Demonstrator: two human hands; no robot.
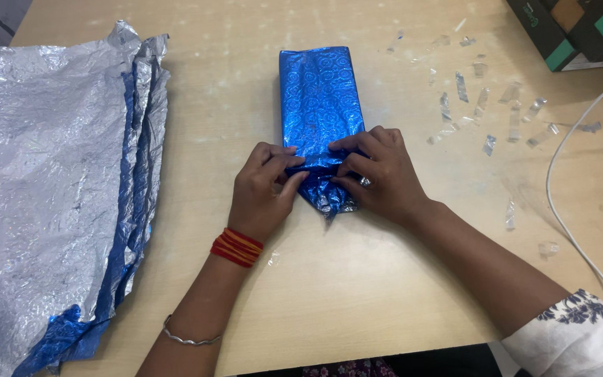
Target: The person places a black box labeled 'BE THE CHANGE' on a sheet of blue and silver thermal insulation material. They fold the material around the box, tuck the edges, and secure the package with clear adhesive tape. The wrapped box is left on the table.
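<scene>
While most of the blue-wrapped box [321, 98] at the table's [357, 293] middle looks covered, the left hand [263, 192] and right hand [378, 174] pinch its near end flap, which remains unsealed, with tape strips [486, 105] waiting right of the box.

The left hand [263, 192] has a stack of red and orange thread bands [236, 247] at its wrist; farther up the forearm from those bands sits a thin silver bangle [190, 339]. The right hand [378, 174] wears a finger ring [365, 182], and its arm ends in a white sleeve with dark blue floral print [577, 331].
</scene>
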